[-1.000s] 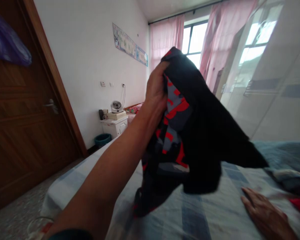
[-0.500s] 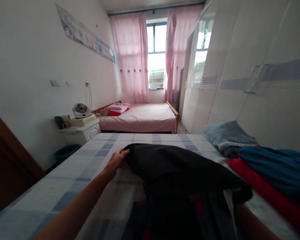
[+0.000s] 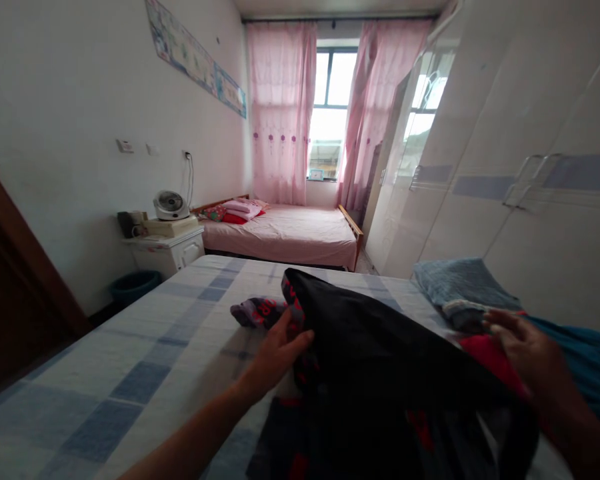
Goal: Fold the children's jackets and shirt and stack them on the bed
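A black garment [image 3: 375, 347] with red and grey print on its inner side lies bunched on the bed in front of me. My left hand [image 3: 280, 347] grips its left edge, thumb on top, fingers partly hidden by the cloth. Beyond that hand, a grey printed part with red letters [image 3: 257, 312] sticks out to the left. My right hand [image 3: 523, 343] hovers right of the garment, over a red cloth [image 3: 487, 353] and close to folded light-blue denim [image 3: 465, 287]. Its fingers are loosely extended, with nothing visible in them.
The bed has a blue-and-white checked sheet [image 3: 145, 360]. A teal cloth [image 3: 580, 360] lies at right, beside white wardrobes [image 3: 545, 220]. Ahead stands a second bed with a pink sheet [image 3: 300, 230]. A fan [image 3: 171, 205] sits on a white cabinet [image 3: 180, 250] beside a bin [image 3: 135, 285].
My right hand has come out from under the garment's right end and risen beside it. My left hand has shifted right along with the edge, uncovering the printed part. The view has turned slightly left.
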Demonstrator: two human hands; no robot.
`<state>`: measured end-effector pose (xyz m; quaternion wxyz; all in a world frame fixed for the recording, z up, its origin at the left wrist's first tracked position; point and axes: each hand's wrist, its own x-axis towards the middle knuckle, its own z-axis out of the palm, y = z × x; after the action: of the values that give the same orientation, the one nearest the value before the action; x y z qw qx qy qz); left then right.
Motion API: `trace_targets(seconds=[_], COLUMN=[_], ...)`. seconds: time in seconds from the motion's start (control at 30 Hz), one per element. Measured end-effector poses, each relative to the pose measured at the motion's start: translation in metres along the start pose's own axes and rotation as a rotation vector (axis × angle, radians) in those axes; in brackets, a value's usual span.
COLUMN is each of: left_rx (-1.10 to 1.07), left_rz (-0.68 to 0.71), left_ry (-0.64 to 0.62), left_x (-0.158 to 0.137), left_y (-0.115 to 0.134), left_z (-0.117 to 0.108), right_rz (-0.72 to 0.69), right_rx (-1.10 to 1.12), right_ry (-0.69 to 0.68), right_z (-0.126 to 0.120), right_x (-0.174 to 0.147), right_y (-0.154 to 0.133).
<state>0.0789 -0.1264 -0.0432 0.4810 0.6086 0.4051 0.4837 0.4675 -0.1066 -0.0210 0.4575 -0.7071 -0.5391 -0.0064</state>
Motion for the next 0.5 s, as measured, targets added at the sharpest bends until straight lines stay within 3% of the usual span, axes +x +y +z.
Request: trace_targets(seconds=[0.07, 0.13, 0.2, 0.23, 0.33, 0.5], left_rx=[-0.007, 0.002, 0.062, 0.111, 0.268, 0.502], left_rz=[0.036, 0.055, 0.162, 0.245, 0.373, 0.12], left_ry=[-0.068, -0.176, -0.305, -0.353, -0.359, -0.134], left_x=[0.004, 0.006, 0.006, 0.006, 0.005, 0.003], left_y=[0.004, 0.01, 0.016, 0.019, 0.017, -0.021], left_z=[0.026, 0.053, 0.074, 0.079, 0.073, 0.012], right_rz=[-0.05, -0.25, -0.442, -0.474, -0.425, -0.159], right_rx=[0.031, -0.04, -0.119, -0.143, -0.145, -0.327], right_ry=[-0.091, -0.251, -0.336, -0.378, -0.403, -0.226], right_z=[-0.004, 0.002, 0.016, 0.024, 0.034, 0.004], right_x=[-0.014, -0.037, -0.06, -0.067, -0.06, 0.0], right_y=[-0.04, -0.08, -0.105, -0.109, -0.089, -0.005])
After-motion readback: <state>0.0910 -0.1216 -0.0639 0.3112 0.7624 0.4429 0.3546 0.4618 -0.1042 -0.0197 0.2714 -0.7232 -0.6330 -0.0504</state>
